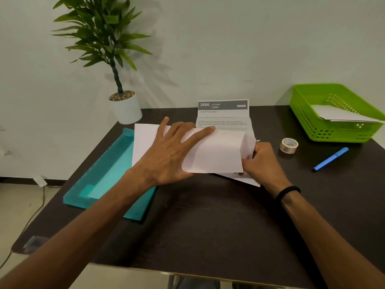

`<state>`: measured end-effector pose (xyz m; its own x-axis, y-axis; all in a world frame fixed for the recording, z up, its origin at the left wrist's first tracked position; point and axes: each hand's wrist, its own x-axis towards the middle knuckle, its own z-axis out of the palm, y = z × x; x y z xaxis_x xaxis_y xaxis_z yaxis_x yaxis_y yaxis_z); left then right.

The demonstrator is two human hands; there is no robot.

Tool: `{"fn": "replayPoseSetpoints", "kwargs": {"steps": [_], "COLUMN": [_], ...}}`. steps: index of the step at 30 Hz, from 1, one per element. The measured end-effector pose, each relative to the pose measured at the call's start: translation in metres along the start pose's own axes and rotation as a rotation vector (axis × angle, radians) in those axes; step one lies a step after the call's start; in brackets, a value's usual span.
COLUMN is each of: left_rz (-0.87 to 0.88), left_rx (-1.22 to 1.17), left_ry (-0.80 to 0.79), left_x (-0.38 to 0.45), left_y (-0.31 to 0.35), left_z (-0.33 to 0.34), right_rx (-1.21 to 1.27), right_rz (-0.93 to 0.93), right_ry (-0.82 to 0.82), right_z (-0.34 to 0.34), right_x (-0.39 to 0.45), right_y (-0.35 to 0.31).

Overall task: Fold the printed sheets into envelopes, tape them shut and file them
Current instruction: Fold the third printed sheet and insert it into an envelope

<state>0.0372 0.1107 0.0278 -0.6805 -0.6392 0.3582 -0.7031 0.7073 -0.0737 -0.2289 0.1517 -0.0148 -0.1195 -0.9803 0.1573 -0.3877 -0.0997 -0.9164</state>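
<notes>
A: Start with the big things; what sits on the worktop (208, 215)?

B: Along its left edge a teal tray (100, 178); at the far left corner a potted plant (125, 107); at the far right corner a green basket (333, 115) with white paper already lying in it; just in front of the basket a roll of tape (289, 145) and, nearer the right edge, a blue pen (330, 159)

A: And the printed sheet (216, 151)?

B: Middle of the worktop, towards the far edge; its printed top panel stands up at the back, and a blank panel is folded over the middle; more white paper lies under it, reaching over the tray's rim

A: The hands?

B: The left hand (173, 155) lies flat on the fold, fingers straight and spread, pressing and gripping nothing; the right hand (262, 161) is curled round the sheet's right edge, pinching it

A: How will it handle?

B: Light, thin, limp, I'd judge; it creases easily and slides on the smooth top; best pinned flat with one palm and taken by an edge or corner with the other; tugging hard could tear or skew the fold
</notes>
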Motion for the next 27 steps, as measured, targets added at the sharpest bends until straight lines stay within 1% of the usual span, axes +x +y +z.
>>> {"fn": "replayPoseSetpoints", "kwargs": {"steps": [1, 4, 5, 6, 7, 8, 10, 11, 13, 17, 19, 24, 27], "left_rz": [-0.007, -0.052, -0.067, -0.079, -0.091, -0.104, -0.13, -0.142, -0.159, -0.182, -0.202, -0.25, -0.29], "left_rx": [-0.01, -0.026, -0.021, -0.011, -0.001, 0.005, 0.002, -0.003, -0.006, 0.003, -0.011, -0.027, -0.032], "left_ry": [0.022, 0.065, 0.073, 0.079, 0.081, 0.076, 0.06, 0.056, 0.054, 0.052, 0.044, 0.023, 0.021], "left_x": [-0.001, -0.008, -0.011, -0.013, -0.016, -0.019, -0.025, -0.027, -0.03, -0.035, -0.035, -0.035, -0.037], "left_y": [-0.002, -0.015, -0.021, -0.026, -0.032, -0.036, -0.044, -0.048, -0.055, -0.065, -0.069, -0.076, -0.085], "left_z": [0.001, 0.0, 0.0, 0.0, 0.0, 0.001, 0.001, 0.001, 0.0, -0.002, -0.001, 0.003, 0.003], "right_rx": [-0.005, 0.173, 0.2, 0.169, 0.071, -0.092, -0.493, -0.625, -0.706, -0.703, -0.669, -0.408, -0.186], "right_rz": [-0.026, -0.076, -0.071, -0.066, -0.065, -0.06, -0.02, 0.002, 0.024, 0.04, 0.037, -0.031, -0.046], "right_ry": [0.03, 0.115, 0.136, 0.142, 0.129, 0.083, -0.106, -0.206, -0.327, -0.391, -0.392, -0.305, -0.185], "right_z": [0.0, -0.008, -0.012, -0.018, -0.024, -0.031, -0.044, -0.048, -0.053, -0.054, -0.053, -0.057, -0.058], "right_x": [-0.001, -0.002, -0.002, 0.0, 0.002, 0.004, 0.008, 0.009, 0.013, 0.017, 0.015, 0.012, 0.012], "right_y": [-0.001, -0.009, -0.011, -0.01, -0.008, -0.004, 0.003, 0.006, 0.012, 0.017, 0.014, 0.01, 0.012]}}
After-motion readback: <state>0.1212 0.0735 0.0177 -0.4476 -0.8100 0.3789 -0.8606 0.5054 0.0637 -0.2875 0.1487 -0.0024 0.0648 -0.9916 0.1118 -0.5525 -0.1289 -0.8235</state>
